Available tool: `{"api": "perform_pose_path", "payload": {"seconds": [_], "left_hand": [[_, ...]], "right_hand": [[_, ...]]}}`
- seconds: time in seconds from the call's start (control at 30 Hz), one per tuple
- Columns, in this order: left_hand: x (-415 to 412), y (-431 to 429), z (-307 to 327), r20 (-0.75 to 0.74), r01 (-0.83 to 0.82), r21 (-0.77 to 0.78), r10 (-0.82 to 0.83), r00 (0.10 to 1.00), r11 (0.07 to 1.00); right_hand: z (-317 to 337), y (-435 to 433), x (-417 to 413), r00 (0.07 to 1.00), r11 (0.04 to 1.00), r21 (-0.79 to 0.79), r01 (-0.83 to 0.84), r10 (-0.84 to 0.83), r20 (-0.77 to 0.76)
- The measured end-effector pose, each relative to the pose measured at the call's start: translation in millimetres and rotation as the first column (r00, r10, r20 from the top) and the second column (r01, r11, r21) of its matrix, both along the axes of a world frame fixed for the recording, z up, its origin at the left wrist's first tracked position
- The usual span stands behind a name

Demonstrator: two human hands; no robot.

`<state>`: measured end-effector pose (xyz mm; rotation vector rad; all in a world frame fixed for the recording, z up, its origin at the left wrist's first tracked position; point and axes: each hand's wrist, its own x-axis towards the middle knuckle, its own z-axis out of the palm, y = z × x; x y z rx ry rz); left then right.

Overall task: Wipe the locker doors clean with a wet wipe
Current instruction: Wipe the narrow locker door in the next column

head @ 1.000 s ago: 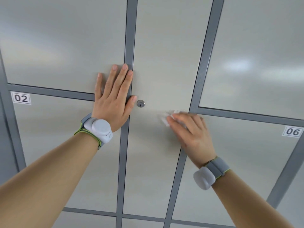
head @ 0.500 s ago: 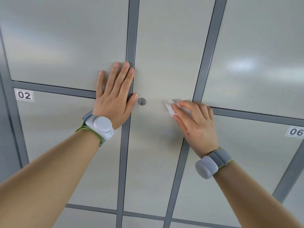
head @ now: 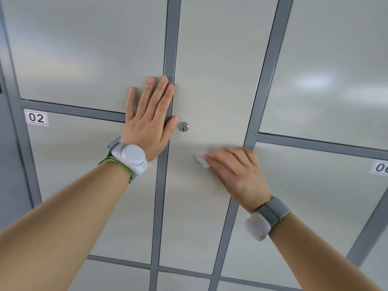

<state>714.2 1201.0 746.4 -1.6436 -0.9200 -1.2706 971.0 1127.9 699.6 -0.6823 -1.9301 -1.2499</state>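
The tall pale grey middle locker door (head: 214, 70) fills the centre of the view, with a round metal keyhole (head: 183, 126) at its left edge. My left hand (head: 149, 122) lies flat with straight fingers on the door to the left and the grey frame strip, its thumb next to the keyhole. My right hand (head: 237, 171) presses a white wet wipe (head: 200, 159) flat against the middle door, below and right of the keyhole. Only the wipe's left corner shows past my fingertips; the rest is hidden under my fingers.
Grey frame strips (head: 262, 91) separate the doors. The door at lower left carries a label 02 (head: 36, 117), and the one at lower right a label starting 06 (head: 381, 168). More doors lie above and below. Both wrists wear grey bands with white pods.
My right hand slid the wipe up towards the frame crossing, then back down and left across the middle door. My left hand stayed flat in place.
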Motion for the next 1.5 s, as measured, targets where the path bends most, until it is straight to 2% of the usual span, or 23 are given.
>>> {"api": "perform_pose_path", "payload": {"seconds": [0.17,0.3,0.4,0.53,0.63,0.9,1.03,1.1,1.27,1.33,1.5], "left_hand": [[-2,-1,1,-0.003,0.021,-0.028,-0.021,1.0,0.999],[-5,-4,2,-0.013,0.035,-0.059,-0.036,0.999,0.998],[-5,-5,2,-0.015,0.039,-0.075,-0.04,0.999,0.996],[-6,-5,3,-0.021,0.042,-0.086,-0.044,0.999,0.995],[-7,-6,3,-0.028,0.05,-0.093,-0.053,0.998,0.994],[-17,-9,-3,-0.055,0.126,-0.14,-0.135,0.989,0.982],[-28,-6,-12,-0.118,0.111,-0.097,-0.122,0.985,0.989],[-31,-4,-13,-0.136,0.106,-0.074,-0.116,0.984,0.992],[-31,1,-15,-0.142,0.107,-0.036,-0.111,0.984,0.994],[-32,3,-17,-0.146,0.106,-0.025,-0.108,0.983,0.994],[-31,4,-16,-0.145,0.121,-0.02,-0.123,0.982,0.992]], "right_hand": [[28,1,-2,0.976,0.994,0.1,0.045,-0.022,-0.215],[22,4,-7,0.965,0.995,0.094,0.043,-0.017,-0.26],[11,2,-10,0.975,0.998,0.054,0.011,0.001,-0.221],[-17,2,-12,1.0,1.0,-0.022,-0.019,0.019,0.0],[-26,2,-14,0.998,0.999,-0.029,-0.026,0.027,0.049],[6,-4,-18,0.985,0.998,-0.004,0.057,-0.057,-0.164],[6,-2,-30,0.971,0.999,-0.005,0.048,-0.048,-0.233],[1,-3,-36,0.974,0.998,-0.016,0.053,-0.056,-0.22],[-16,-3,-40,0.994,0.993,-0.062,0.102,-0.105,-0.043],[-13,-4,-39,0.993,0.992,-0.059,0.109,-0.111,-0.031],[9,-3,-38,0.958,0.994,-0.02,0.106,-0.107,-0.267]]}}
